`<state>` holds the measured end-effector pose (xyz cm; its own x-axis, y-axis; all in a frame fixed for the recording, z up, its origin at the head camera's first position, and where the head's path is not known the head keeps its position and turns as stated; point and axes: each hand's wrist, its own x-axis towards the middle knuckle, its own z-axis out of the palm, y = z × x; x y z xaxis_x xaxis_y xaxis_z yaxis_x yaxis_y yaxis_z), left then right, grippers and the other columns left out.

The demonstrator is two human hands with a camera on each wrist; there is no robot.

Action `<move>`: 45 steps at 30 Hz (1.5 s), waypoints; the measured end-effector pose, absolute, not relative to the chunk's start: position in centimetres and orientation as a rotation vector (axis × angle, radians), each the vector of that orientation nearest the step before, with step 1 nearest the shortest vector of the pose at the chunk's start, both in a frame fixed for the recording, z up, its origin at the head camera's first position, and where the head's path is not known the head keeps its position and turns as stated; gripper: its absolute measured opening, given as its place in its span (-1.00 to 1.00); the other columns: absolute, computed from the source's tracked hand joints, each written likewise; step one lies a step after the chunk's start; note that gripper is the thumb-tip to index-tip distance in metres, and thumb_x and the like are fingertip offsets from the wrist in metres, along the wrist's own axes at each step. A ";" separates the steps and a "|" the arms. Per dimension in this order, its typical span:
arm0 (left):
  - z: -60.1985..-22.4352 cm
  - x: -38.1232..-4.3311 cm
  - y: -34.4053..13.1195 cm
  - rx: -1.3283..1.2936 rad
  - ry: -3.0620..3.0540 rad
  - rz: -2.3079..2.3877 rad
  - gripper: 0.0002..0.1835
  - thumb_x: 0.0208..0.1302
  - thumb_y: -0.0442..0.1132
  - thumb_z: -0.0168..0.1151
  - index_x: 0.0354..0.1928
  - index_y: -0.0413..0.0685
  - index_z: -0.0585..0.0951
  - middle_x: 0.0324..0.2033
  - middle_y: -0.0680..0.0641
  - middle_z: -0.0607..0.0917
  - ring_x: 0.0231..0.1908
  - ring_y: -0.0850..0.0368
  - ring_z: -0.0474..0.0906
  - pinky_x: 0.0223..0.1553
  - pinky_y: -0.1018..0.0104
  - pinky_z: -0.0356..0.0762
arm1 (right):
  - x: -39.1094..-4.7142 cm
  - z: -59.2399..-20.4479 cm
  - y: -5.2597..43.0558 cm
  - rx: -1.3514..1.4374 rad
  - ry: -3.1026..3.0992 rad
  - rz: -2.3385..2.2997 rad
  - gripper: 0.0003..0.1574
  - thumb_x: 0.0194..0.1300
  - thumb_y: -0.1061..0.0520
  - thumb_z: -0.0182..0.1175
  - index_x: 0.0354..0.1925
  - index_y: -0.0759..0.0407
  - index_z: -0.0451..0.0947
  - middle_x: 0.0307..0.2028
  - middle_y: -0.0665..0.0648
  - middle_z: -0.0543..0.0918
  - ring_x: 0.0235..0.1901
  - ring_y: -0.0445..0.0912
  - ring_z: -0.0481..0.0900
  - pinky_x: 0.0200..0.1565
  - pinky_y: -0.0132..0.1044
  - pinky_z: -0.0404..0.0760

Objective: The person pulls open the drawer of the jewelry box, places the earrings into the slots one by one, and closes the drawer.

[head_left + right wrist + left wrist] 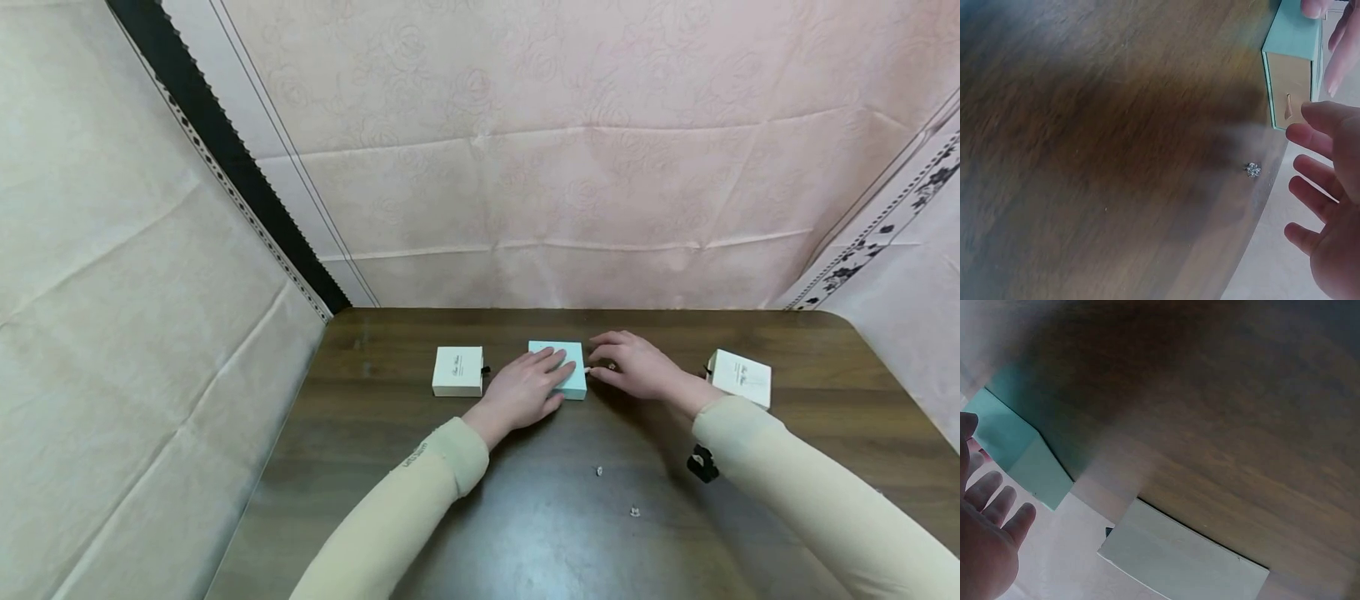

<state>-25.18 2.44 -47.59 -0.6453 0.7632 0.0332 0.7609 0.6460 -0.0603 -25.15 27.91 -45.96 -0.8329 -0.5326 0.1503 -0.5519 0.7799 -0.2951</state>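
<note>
A turquoise box (557, 346) with a drawer lies near the table's far edge. My left hand (525, 387) rests on it, fingers extended over the lid and thumb by its near side. My right hand (633, 364) is just right of the box, fingers loosely bent. Its thumb is close to the small ribbon tab (1288, 106) on the tan drawer end (1291, 78); whether it touches the tab I cannot tell. Beneath the right hand lies a sparkling stone-set piece (1252, 169). Two more small shiny pieces (598, 471) (634, 512) lie nearer me.
Left of the turquoise box is a white box (457, 371) with dark print and a black tab. Another white box (741, 377) lies partly behind the right forearm. A small black object (702, 464) is beside the right sleeve. Pale cloth (555, 183) hangs behind the wooden table.
</note>
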 end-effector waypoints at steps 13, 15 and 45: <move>-48.0 -25.4 3.0 -1.293 -2.768 0.075 -0.37 0.66 0.11 0.09 0.64 0.14 0.36 0.62 -0.03 0.33 0.61 0.05 0.22 0.57 0.15 0.24 | -25.8 -46.9 27.4 0.880 -2.907 0.590 -0.87 0.48 0.17 0.36 -0.11 0.21 0.77 0.29 0.46 0.60 0.29 0.40 0.52 0.32 0.38 0.46; -48.1 -25.4 3.0 -1.291 -2.768 0.078 -0.37 0.67 0.11 0.08 0.64 0.15 0.35 0.62 -0.02 0.33 0.61 0.05 0.22 0.58 0.16 0.24 | -25.9 -47.0 27.4 0.875 -2.913 0.596 -0.88 0.48 0.18 0.35 -0.11 0.21 0.77 0.30 0.46 0.59 0.31 0.40 0.51 0.35 0.39 0.42; -48.6 -25.3 2.8 -1.264 -2.762 0.087 -0.38 0.68 0.11 0.06 0.65 0.16 0.34 0.62 -0.02 0.33 0.59 0.06 0.26 0.56 0.15 0.27 | -27.0 -47.8 26.6 0.856 -2.952 0.657 -0.74 0.42 0.32 0.33 -0.41 0.05 0.61 0.33 0.49 0.56 0.36 0.45 0.44 0.47 0.51 0.15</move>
